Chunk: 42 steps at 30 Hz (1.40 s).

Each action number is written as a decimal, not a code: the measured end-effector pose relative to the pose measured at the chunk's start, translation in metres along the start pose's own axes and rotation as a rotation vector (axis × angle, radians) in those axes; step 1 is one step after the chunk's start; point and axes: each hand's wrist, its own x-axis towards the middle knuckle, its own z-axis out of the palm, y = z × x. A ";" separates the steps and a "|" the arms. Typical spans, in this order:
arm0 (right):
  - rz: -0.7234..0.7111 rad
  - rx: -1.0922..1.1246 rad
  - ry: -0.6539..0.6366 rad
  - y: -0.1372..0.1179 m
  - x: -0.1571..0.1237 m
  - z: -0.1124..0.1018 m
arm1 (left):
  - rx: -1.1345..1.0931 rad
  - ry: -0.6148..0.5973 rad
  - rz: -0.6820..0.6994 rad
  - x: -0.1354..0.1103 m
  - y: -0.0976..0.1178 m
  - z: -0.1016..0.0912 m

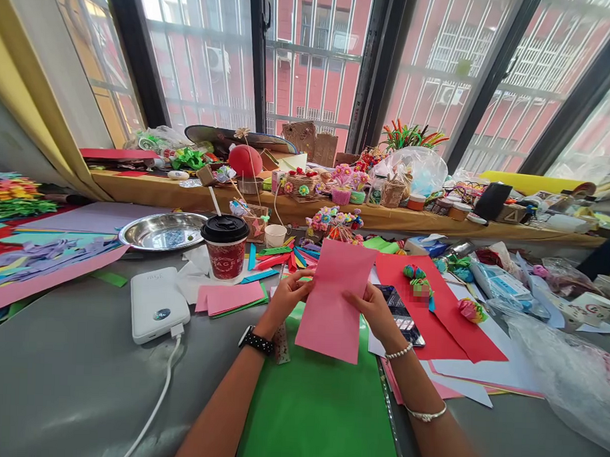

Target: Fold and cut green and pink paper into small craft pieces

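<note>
A pink sheet of paper [335, 303] is held up over a green cutting mat [319, 409] in front of me. My left hand [287, 296] pinches its left edge, with a black watch on that wrist. My right hand [375, 309] grips its right edge, bracelets on the wrist. Beneath the sheet's right side lies a phone [404, 318] on a red paper sheet [447, 313].
A white power bank [157, 303] with a cable lies left, beside pink paper pieces [230, 296], a red coffee cup [225, 247] and a metal bowl [162, 230]. Coloured paper strips, paper flowers and craft items crowd the window ledge [186, 194]. Plastic bags [570, 371] lie right.
</note>
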 end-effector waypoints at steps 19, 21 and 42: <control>-0.381 -0.352 0.213 0.004 0.001 -0.005 | -0.228 -0.045 -0.389 0.005 -0.005 -0.003; -0.385 -0.360 0.220 0.004 0.001 -0.005 | -0.228 -0.052 -0.374 0.003 -0.003 -0.003; -0.425 -0.528 0.113 0.002 0.000 0.002 | -0.167 0.234 -0.233 0.006 -0.008 -0.008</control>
